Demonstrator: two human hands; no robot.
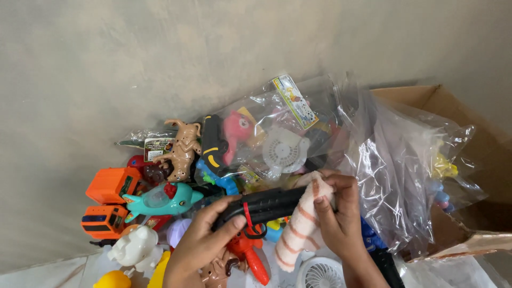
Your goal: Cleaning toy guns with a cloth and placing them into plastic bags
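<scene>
Step in hand, as I judge it: wiping a toy. At the floor's left edge sit orange toy trucks (109,184) and a teal plastic dolphin (162,200). My left hand (200,248) has its grip clamped on the black toy gun (261,205), glossy hard plastic, held above the pile. My right hand (341,218) presses a striped terry cloth (301,226) against the barrel. Crinkled clear bags (394,176) fill the cardboard box (453,106) at right.
</scene>
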